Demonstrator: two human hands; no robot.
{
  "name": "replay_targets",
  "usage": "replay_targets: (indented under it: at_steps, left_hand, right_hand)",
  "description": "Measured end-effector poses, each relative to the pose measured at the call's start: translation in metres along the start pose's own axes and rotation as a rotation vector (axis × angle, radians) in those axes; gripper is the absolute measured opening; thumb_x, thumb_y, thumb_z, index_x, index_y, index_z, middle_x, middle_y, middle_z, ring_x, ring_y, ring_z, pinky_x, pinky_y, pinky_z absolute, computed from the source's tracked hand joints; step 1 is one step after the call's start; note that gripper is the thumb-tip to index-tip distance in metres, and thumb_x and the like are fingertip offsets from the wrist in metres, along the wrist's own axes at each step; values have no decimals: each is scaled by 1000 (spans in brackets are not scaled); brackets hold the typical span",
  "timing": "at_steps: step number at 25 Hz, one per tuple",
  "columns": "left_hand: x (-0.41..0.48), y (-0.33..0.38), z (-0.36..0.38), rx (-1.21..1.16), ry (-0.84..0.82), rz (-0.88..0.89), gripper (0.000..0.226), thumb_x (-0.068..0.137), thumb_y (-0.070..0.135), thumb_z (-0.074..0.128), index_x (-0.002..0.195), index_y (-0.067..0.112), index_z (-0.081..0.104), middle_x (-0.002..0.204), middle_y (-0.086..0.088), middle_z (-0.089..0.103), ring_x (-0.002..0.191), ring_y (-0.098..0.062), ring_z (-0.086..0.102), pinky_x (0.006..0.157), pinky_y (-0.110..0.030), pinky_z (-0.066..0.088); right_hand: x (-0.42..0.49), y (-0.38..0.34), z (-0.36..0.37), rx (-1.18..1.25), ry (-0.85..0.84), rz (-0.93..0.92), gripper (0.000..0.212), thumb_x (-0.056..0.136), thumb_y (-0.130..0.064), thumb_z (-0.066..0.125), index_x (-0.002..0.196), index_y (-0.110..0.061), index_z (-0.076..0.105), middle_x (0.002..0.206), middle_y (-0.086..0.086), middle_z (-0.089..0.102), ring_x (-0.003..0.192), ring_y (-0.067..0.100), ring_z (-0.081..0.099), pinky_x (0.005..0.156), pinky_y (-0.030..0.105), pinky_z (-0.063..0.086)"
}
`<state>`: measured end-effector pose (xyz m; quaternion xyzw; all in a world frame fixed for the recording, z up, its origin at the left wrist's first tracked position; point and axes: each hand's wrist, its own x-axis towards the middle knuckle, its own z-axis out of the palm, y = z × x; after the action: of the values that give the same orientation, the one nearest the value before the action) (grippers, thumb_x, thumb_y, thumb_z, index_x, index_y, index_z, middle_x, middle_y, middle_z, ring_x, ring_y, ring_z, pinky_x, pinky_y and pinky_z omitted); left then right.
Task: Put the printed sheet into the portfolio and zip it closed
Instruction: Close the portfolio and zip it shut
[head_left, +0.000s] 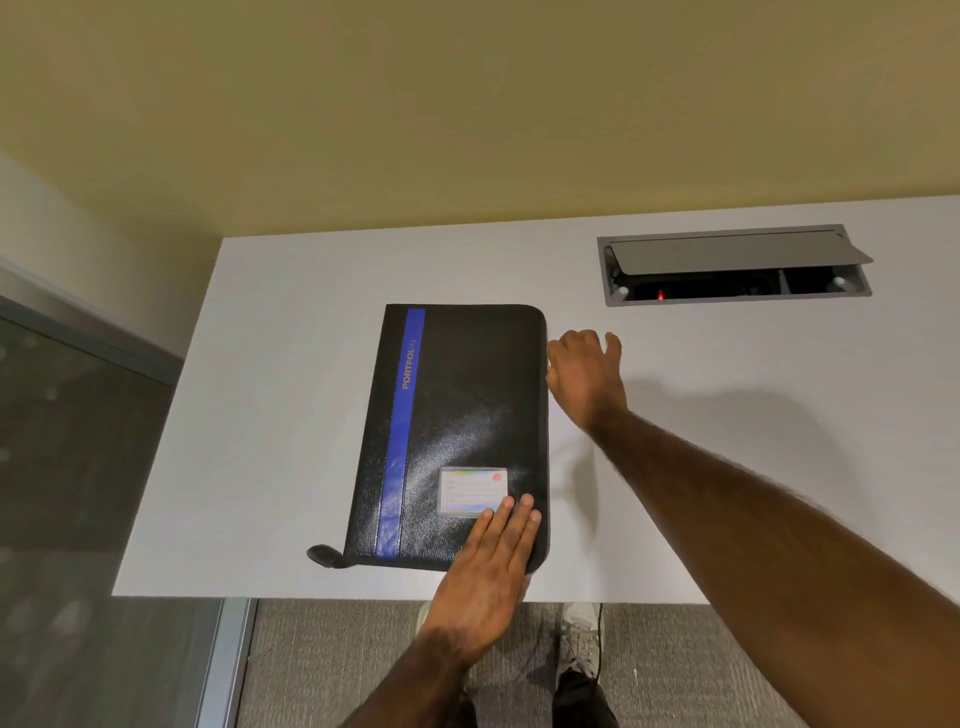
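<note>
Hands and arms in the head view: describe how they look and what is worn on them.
The left hand and right hand are bare, with no gloves and no rings on the fingers that show. The left forearm and right forearm are uncovered right to the picture's edge, with no sleeve, watch or wristband in view. Fine hair shows along the right forearm.

The left hand (483, 566) and right hand (587, 374) are bare, and so are both forearms up to the edge of the view. Fine hair shows along the right forearm (753, 499). The feet wear pale grey-white lace-up sneakers. The right sneaker (579, 644) shows its crossed laces, and the left sneaker (423, 616) is mostly hidden behind the left arm. Dark trousers (582, 701) cover the ankles.
</note>
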<state>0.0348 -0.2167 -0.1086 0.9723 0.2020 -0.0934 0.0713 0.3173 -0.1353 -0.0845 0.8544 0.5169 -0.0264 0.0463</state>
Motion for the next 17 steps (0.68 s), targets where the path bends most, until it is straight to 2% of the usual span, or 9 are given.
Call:
replay_targets:
  at_steps: [4,6,10,12,14,17]
  left_hand:
    - [-1,0,0,12,-53,-5,69,94,27,46,156,3,26,165,-16,18,152,-31,20,118,-44,16]
    - [0,2,3,39,-80,-6,69,93,30,51,154,3,32,165,-16,19,150,-32,26,117,-44,17]
    - [11,0,-12,-22,-56,35,67,99,50,42,151,7,41,163,-11,27,150,-28,28,115,-45,20]
    - [34,-19,-29,2,-1,26,64,100,45,39,151,8,39,163,-10,29,151,-28,26,116,-47,18]
    - [76,-48,-50,44,48,-93,57,99,34,37,150,8,43,162,-11,31,149,-30,30,119,-49,17]
    - [150,-86,-85,-38,13,-242,49,104,32,31,149,15,43,164,-8,27,146,-28,35,123,-45,20]
  right_hand:
    - [25,2,0,67,8,53,29,96,-32,59,122,-19,58,122,7,62,112,26,57,98,43,46]
    - [33,4,4,153,-7,81,30,97,-33,59,122,-18,59,123,7,62,110,25,59,96,39,50]
    - [24,-2,8,673,35,297,24,98,-29,60,116,-14,65,119,6,65,107,24,62,95,34,53]
    - [12,-12,12,925,-22,428,15,95,-24,59,98,-14,70,104,7,71,94,25,68,86,34,56]
    - [1,-18,16,1145,-93,539,15,84,-24,62,75,-14,68,79,8,73,73,29,70,74,43,62]
    - [-4,-19,13,1371,-184,655,16,83,-16,71,69,-12,65,68,12,67,61,28,63,64,51,63]
